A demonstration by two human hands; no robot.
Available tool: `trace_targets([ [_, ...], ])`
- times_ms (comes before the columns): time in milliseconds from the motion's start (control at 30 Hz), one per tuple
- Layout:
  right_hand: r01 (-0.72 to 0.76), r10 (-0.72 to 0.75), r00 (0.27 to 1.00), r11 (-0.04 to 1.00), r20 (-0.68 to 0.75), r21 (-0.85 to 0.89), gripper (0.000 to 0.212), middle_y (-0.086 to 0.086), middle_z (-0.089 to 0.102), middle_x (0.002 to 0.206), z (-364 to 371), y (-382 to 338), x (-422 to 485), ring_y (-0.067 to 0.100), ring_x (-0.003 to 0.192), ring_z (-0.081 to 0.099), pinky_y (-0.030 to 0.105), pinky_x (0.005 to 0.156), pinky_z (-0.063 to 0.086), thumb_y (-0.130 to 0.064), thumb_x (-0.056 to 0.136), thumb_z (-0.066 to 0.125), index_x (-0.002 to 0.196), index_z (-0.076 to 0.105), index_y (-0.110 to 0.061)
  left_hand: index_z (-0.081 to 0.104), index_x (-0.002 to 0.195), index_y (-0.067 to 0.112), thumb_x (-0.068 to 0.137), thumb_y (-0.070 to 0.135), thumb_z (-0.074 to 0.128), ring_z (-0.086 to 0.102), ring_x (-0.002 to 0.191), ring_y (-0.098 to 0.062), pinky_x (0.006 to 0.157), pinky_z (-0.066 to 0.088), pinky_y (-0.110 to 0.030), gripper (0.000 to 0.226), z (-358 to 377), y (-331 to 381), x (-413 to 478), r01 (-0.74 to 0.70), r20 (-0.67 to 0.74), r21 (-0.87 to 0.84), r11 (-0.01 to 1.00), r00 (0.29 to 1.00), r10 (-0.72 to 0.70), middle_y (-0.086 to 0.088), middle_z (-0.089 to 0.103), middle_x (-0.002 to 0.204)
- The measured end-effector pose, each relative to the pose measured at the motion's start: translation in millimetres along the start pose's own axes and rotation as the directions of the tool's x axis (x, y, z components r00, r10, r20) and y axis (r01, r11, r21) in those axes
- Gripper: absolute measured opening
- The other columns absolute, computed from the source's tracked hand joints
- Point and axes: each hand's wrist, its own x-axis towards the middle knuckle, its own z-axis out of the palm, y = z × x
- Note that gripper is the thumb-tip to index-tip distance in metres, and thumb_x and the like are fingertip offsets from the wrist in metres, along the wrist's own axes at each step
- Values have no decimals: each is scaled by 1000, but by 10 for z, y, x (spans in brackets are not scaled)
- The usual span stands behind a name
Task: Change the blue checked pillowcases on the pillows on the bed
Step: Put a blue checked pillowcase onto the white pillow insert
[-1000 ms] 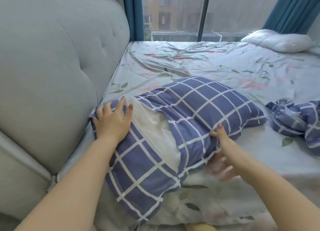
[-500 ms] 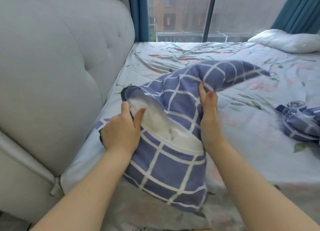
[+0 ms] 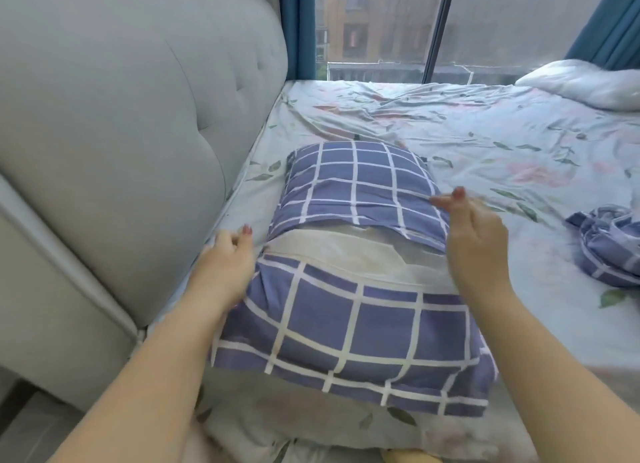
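Note:
A pillow in a blue checked pillowcase [image 3: 353,327] lies lengthwise on the floral sheet in front of me. Its upper flap [image 3: 360,182] lies flat, and the white pillow [image 3: 346,251] shows in the opening across the middle. My left hand [image 3: 225,265] is at the case's left edge by the opening, fingers curled into bunched cloth. My right hand [image 3: 474,240] hovers blurred at the flap's right edge with loosely bent fingers, and nothing is seen held in it.
A grey padded headboard [image 3: 121,123] runs along the left. A crumpled blue checked pillowcase [image 3: 609,244] lies on the sheet at the right. A bare white pillow [image 3: 585,84] sits far right by the window and blue curtains.
The flap my right hand held up now lies flat on the pillow. The pillow has turned to point away from me. My right hand has let go and drawn right.

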Motion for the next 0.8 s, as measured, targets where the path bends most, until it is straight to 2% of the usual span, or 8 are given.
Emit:
trace_targets([
  [100, 226, -265, 929, 959, 259, 174, 47, -5, 70, 92, 44, -354, -447, 5, 86, 64, 17, 78, 48, -39, 101, 33, 97, 73, -15, 50, 139, 19, 103, 55, 29, 51, 127, -26, 109, 37, -35, 55, 55, -48, -62, 194, 295, -217, 957, 947, -125, -6, 53, 141],
  [200, 248, -303, 701, 952, 646, 177, 51, -5, 69, 94, 185, -507, -814, 9, 89, 63, 25, 81, 51, -45, 99, 28, 99, 70, -15, 47, 143, 21, 102, 54, 28, 44, 135, -24, 116, 29, -35, 56, 147, -19, -118, 98, 279, -248, 964, 960, -26, -4, 49, 147],
  [267, 330, -304, 611, 937, 731, 114, 60, -1, 65, 97, 309, -500, -983, 13, 92, 59, 34, 85, 47, -50, 98, 21, 100, 67, -11, 46, 146, 19, 97, 67, 25, 43, 136, -30, 117, 28, -42, 72, 189, -30, -130, 106, 256, -195, 975, 965, -54, -9, 46, 150],
  [400, 429, -401, 772, 901, 493, 60, 53, -6, 61, 118, 381, -463, -939, 11, 113, 51, 26, 99, 39, -45, 101, 24, 122, 64, -17, 47, 145, 15, 94, 70, 21, 47, 132, -33, 115, 33, -42, 79, 196, -53, -121, 98, 228, -169, 981, 972, -58, -13, 50, 146],
  [467, 291, -310, 815, 950, 490, 116, 55, -11, 62, 120, 369, -443, -813, 5, 116, 52, 22, 101, 39, -52, 99, 24, 125, 62, -20, 53, 140, 11, 97, 65, 22, 52, 126, -33, 112, 37, -41, 76, 184, -48, -129, 54, 219, -161, 985, 976, -18, -15, 56, 140],
  [600, -116, -66, 752, 966, 655, 231, 62, -11, 70, 101, 399, -411, -664, 1, 100, 62, 25, 95, 47, -65, 94, 23, 115, 68, -27, 60, 131, 8, 100, 59, 24, 53, 122, -34, 105, 40, -37, 70, 134, -55, -144, 9, 135, -72, 997, 991, 1, -19, 59, 134],
  [733, -229, -25, 651, 946, 758, 228, 64, -2, 72, 93, 493, -464, -572, 16, 90, 65, 38, 91, 50, -69, 91, 22, 112, 68, -30, 69, 98, 16, 104, 41, 36, 57, 108, -24, 94, 43, -35, 41, -35, 35, -148, -328, -99, -24, 944, 941, 324, -9, 61, 110],
  [800, -189, -57, 674, 950, 736, 247, 66, 0, 73, 90, 530, -500, -552, 19, 88, 67, 41, 91, 53, -69, 90, 23, 110, 69, -27, 68, 90, 17, 104, 36, 40, 57, 92, -9, 83, 42, -20, 37, -127, 70, -211, -456, -6, -87, 886, 889, 458, 3, 61, 97],
])
